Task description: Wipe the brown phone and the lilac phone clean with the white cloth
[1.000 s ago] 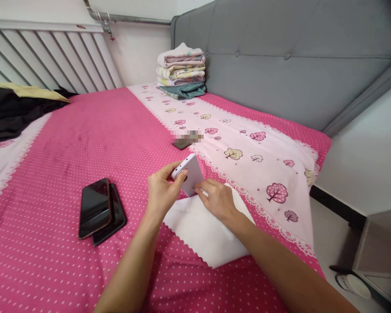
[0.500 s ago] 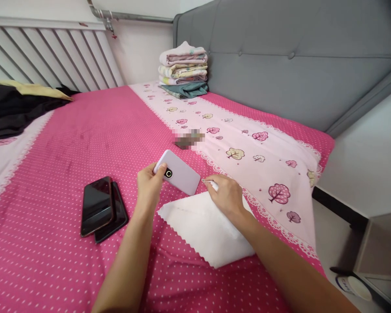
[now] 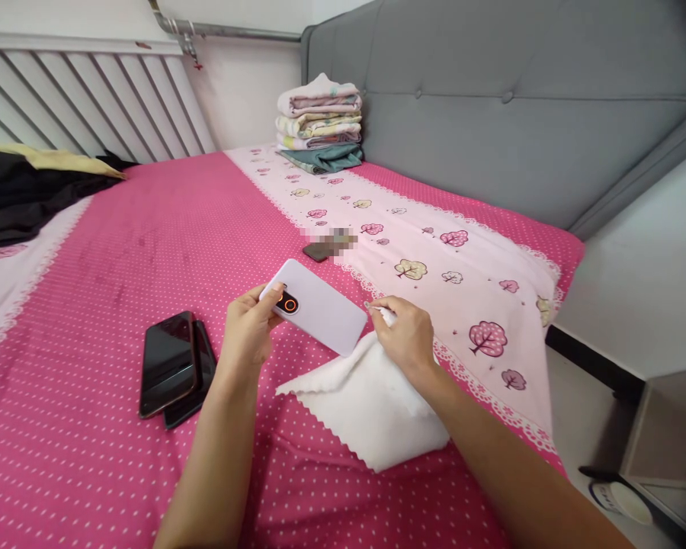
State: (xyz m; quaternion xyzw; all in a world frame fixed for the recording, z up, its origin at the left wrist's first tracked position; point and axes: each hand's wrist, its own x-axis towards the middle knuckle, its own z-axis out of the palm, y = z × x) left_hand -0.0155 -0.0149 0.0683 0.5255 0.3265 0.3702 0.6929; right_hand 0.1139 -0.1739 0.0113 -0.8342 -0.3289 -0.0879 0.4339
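Note:
My left hand (image 3: 250, 324) holds a pale lilac phone (image 3: 325, 311) by its left end, thumb on the back beside the dark camera patch. The phone is tilted, its back toward me. Just off its right end, my right hand (image 3: 405, 329) is closed in a pinch on a bit of white cloth (image 3: 366, 412). A small pale tip shows at the fingertips, too small to make out. Most of the cloth, with its zigzag edge, lies on the bed below that hand, its left part folded over.
Two dark phones, one (image 3: 168, 362) overlapping the other (image 3: 206, 362), lie left of my left arm. A partly blurred dark object (image 3: 318, 250) lies beyond the lilac phone. Folded fabrics (image 3: 320, 122) are stacked by the grey headboard (image 3: 492, 99). Black clothing (image 3: 28, 194) lies far left.
The lilac phone has moved slightly down and toward me, its right end now over the cloth. My right hand has shifted a little right, and the cloth's upper part has risen and folded.

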